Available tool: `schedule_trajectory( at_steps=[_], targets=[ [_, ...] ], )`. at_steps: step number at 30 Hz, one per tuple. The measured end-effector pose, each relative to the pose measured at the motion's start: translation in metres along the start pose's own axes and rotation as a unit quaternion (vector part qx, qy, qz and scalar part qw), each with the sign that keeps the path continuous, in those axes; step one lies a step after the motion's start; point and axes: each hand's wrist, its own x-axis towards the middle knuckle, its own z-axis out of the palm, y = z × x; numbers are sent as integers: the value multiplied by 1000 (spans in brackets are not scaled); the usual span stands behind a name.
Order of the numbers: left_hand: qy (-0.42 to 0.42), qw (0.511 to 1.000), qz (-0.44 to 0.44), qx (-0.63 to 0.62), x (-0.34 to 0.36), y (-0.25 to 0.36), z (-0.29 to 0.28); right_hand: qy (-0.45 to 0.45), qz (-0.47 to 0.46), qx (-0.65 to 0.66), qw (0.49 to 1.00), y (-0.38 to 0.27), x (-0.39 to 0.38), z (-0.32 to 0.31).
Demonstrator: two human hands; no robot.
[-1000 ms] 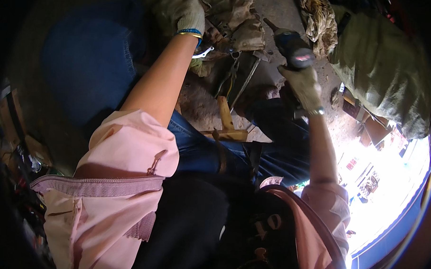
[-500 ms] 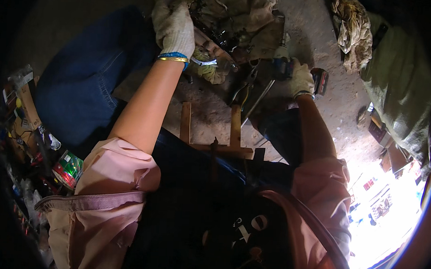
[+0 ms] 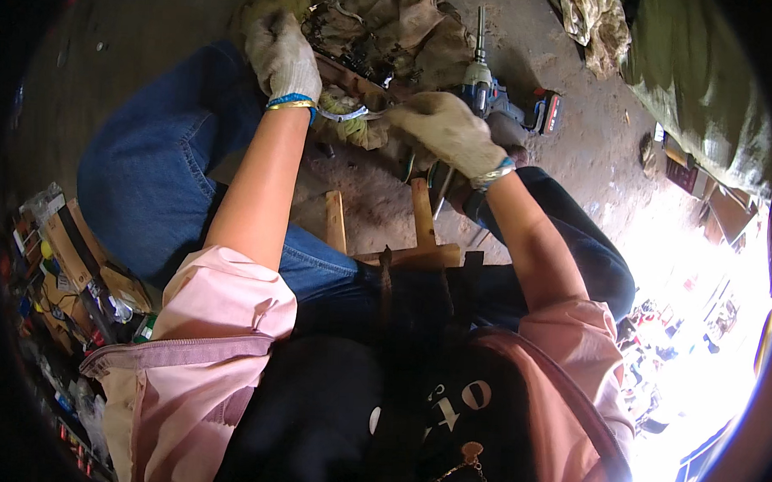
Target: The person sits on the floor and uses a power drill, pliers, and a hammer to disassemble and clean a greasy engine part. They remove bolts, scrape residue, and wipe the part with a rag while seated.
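1) watching from afar, i have my gloved left hand [image 3: 284, 55] beside some soiled cloth [image 3: 427, 34]; i cannot tell what it grips
2) my gloved right hand [image 3: 448, 133] points inward; i cannot tell whether its fingertips clamp anything
3) the curved silvery piece [image 3: 344, 115] sits between both hands
4) a cordless power tool [image 3: 495, 98] lies just beyond the right hand
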Motion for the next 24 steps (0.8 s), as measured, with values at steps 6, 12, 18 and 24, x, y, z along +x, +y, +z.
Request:
schedule_trajectory(
  at_steps=[6, 12, 18, 24],
  targets=[
    [-70, 979, -121, -149, 14, 4, -10, -155, 43, -36, 986, 75, 11, 28],
    [-22, 952, -197, -232, 34, 8, -12, -88, 299, -57, 949, 123, 36, 101],
    [-30, 945, -221, -239, 32, 11, -19, -54, 382, -90, 918, 165, 80, 190],
    [-46, 966, -83, -241, 19, 10, -11, 117, 219, -321, 914, 227, 97, 247]
  ],
)
